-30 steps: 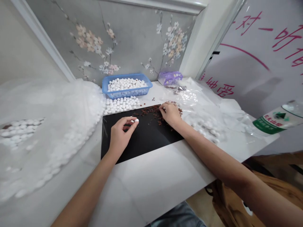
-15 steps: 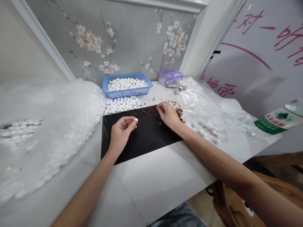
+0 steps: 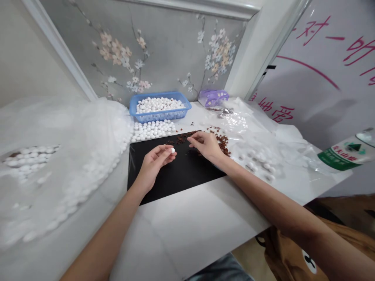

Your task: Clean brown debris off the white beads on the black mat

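- I see my left hand [image 3: 154,166] at the near left of the black mat, fingers curled in and pinching a small white ball [image 3: 172,150] against the thumb, narrow and holding it just above the mat.
- My right hand [image 3: 206,145] rests on the mat's upper right edge, empty, its fingers loosely spread and pointing left.
- Its fingertips [image 3: 191,140] lie just beside a scatter of brown star-shaped flakes [image 3: 222,143], which runs along the top of the black mat [image 3: 175,173] and spills onto the plastic.
- The mat sits on a white worktop [image 3: 190,218], in the middle of the frame.
- Beyond it, at top centre, stands a blue plastic basket [image 3: 159,117] full of white balls.
- A loose heap of white balls [image 3: 152,130] lies between the basket and the mat.
- At the left of the frame, a large clear plastic bag [image 3: 67,156] bulges with many more white balls.
- To the right, a crumpled clear plastic sheet [image 3: 246,125] holds a few balls, with a purple packet [image 3: 213,97] behind it.
- At far right, a plastic bottle [image 3: 345,154] with a green label lies on its side.
- Floral wallpaper [image 3: 164,50] fills the top of the frame.
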`<state>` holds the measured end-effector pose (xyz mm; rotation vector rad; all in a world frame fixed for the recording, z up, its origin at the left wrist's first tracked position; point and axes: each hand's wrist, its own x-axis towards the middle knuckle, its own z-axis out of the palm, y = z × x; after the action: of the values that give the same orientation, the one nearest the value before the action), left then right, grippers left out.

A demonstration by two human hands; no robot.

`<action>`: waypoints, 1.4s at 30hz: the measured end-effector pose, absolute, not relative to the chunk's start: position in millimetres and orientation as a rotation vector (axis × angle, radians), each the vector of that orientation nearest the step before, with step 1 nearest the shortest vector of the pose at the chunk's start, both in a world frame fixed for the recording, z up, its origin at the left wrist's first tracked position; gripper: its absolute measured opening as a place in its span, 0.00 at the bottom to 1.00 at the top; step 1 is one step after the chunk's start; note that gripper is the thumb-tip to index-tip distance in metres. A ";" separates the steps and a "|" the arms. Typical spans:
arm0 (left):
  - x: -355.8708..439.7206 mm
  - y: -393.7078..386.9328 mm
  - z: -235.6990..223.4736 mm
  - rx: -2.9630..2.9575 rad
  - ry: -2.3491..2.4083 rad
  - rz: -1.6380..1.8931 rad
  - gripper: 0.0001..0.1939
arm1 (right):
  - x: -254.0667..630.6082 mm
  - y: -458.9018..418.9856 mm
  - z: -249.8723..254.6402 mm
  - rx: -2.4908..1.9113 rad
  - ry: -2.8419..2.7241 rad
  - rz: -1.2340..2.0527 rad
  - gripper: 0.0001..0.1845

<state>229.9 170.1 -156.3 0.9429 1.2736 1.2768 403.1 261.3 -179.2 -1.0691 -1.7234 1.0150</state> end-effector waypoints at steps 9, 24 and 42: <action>228.0 169.0 -156.5 0.968 1.275 1.204 0.15 | 392.2 237.2 -166.6 -0.941 -1.386 1.677 0.20; 233.3 167.9 -157.7 0.845 1.200 1.159 0.13 | 384.2 218.8 -164.5 -0.708 -1.755 0.873 0.06; 230.9 170.5 -160.4 0.772 1.153 1.222 0.12 | 381.2 213.7 -171.7 -0.620 -1.747 0.946 0.09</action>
<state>230.9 170.5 -160.4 0.7723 1.1533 1.2220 381.2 213.7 -171.7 -0.6196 -1.7470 0.9458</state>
